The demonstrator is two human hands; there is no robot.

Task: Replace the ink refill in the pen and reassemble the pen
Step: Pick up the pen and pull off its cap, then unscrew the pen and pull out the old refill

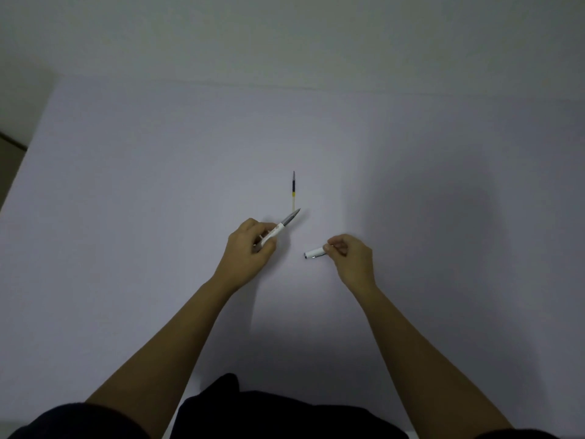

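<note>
My left hand (248, 248) grips a white pen barrel (275, 232) with a grey refill tip sticking out toward the upper right. My right hand (349, 253) pinches a short white pen section (315, 252) by one end; its metal-ringed end points left, just above the table. A loose ink refill (293, 189) lies on the table beyond both hands, upright in the view, with a dark upper part, a yellow band and a pale lower tube. The barrel's tip hovers close to the refill's near end.
The white table (142, 185) spreads wide on all sides, with its far edge against a pale wall (285, 33). Its left edge runs diagonally at the far left. My dark clothing shows at the bottom.
</note>
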